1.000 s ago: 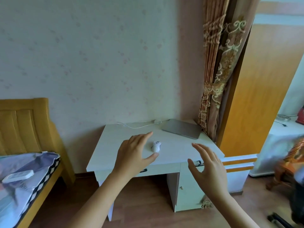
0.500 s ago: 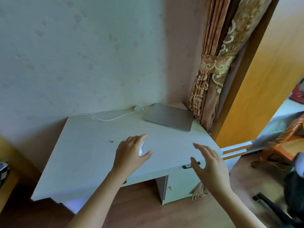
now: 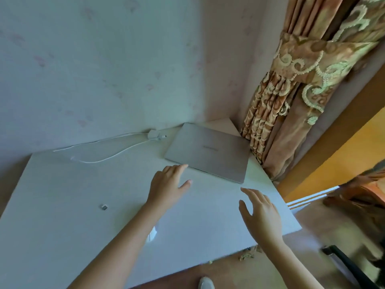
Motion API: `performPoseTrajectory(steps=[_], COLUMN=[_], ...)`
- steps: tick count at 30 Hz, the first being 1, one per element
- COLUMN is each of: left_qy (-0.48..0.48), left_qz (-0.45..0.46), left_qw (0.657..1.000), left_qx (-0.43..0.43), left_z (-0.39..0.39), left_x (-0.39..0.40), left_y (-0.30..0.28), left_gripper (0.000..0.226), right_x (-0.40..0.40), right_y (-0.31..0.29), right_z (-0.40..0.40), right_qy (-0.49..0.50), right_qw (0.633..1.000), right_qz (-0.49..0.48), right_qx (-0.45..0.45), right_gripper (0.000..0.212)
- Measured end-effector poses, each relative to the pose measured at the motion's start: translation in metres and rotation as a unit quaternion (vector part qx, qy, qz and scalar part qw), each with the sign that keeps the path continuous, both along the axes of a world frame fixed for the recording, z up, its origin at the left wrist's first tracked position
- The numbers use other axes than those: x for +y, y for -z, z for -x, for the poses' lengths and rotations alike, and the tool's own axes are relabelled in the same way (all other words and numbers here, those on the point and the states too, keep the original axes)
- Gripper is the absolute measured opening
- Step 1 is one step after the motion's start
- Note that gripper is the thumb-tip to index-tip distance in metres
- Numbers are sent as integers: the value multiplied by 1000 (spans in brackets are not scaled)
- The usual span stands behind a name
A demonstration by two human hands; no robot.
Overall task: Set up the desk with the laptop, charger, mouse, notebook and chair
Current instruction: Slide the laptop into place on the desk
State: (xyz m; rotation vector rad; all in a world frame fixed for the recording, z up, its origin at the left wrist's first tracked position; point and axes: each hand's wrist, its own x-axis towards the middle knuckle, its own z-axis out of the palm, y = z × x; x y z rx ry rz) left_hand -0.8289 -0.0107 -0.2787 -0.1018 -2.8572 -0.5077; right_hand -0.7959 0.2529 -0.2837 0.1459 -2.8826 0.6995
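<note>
A closed silver laptop (image 3: 208, 152) lies at the back right corner of the white desk (image 3: 62, 195). A white charger (image 3: 153, 134) with its cable rests by the wall, left of the laptop. The white mouse (image 3: 153, 234) peeks out from under my left forearm. My left hand (image 3: 167, 185) hovers open, fingertips just short of the laptop's front left corner. Over the desk's right side my right hand (image 3: 260, 211) is open and holds nothing. A black chair (image 3: 354, 268) shows partly at the bottom right. No notebook is in view.
A small grey USB dongle (image 3: 104, 207) lies on the desk's left half. A patterned tied curtain (image 3: 291, 90) hangs right behind the laptop. An orange wooden door frame (image 3: 343, 153) stands to the right. The wallpapered wall bounds the desk's back edge.
The view has closed in on the desk. Both open hands have moved forward past the mouse toward the laptop; the mouse now lies under my left forearm.
</note>
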Motion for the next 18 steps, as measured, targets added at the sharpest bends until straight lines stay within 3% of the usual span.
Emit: performPoseTrajectory(steps=[5,12,18], left_qy=[-38,-61,-112], left_qz=[0,95,71], left_qw=[998,986,972], left_qx=[-44,-119,-192], left_z=[88,169,218], left_x=[-3,-25,-41], left_y=[49,106,137], left_gripper=[62,72,85], right_x=[-5,-11,-18], right_y=[47,94,123], right_z=[89,167,212], right_qy=[-3,39,107], right_qw=[999,989,976], right_qz=[-6,-2,18], right_qx=[-52,-140,-191], right_gripper=[35,48,63])
